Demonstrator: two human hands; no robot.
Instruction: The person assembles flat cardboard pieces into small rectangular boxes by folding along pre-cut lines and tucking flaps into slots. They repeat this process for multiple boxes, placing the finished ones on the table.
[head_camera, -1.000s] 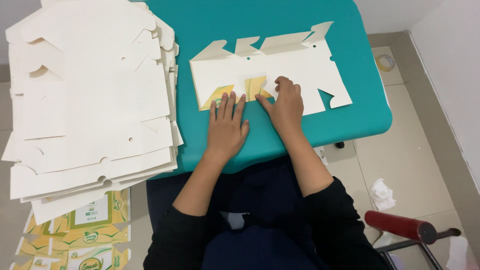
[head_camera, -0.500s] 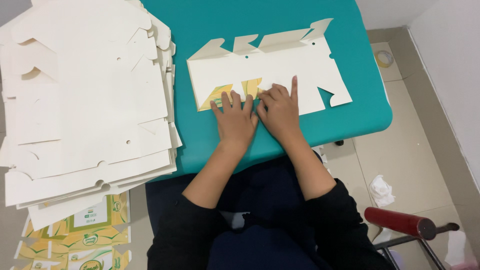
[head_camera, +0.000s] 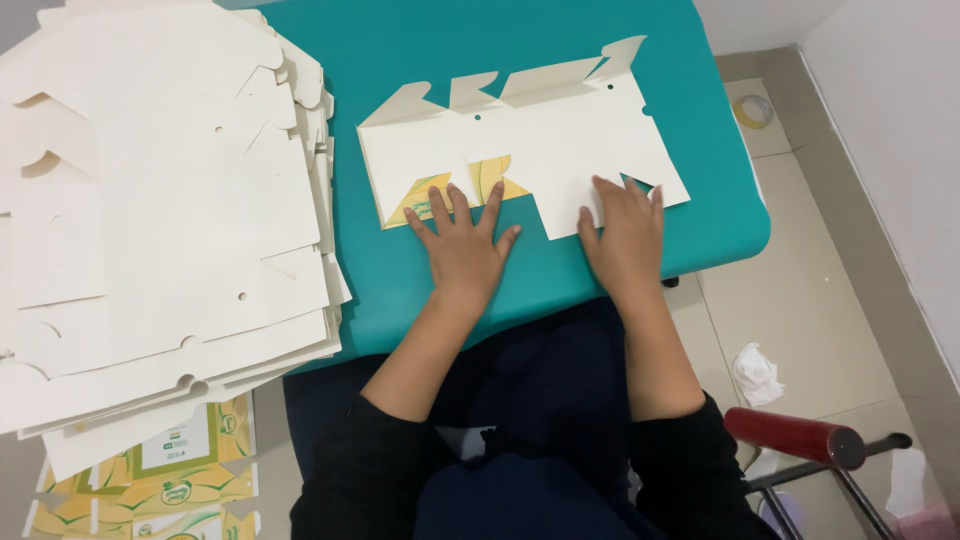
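Note:
A flat white die-cut carton blank (head_camera: 540, 140) lies on the teal table (head_camera: 440, 60), blank side up, with a folded-over flap (head_camera: 450, 188) showing yellow and green print at its near left edge. My left hand (head_camera: 462, 235) lies flat with fingers spread, fingertips pressing on that printed flap. My right hand (head_camera: 625, 225) lies flat on the blank's near right flap, fingers together. Neither hand grips anything.
A tall stack of flat white carton blanks (head_camera: 150, 210) fills the left side of the table. Printed yellow-green blanks (head_camera: 160, 480) lie on the floor below it. A red-padded chair arm (head_camera: 790, 435), crumpled tissue (head_camera: 757, 372) and a tape roll (head_camera: 755, 110) are on the right.
Both hands were close together at the middle of the blank's near edge. Now they have slid apart, the right hand moving right along the edge to the right flap.

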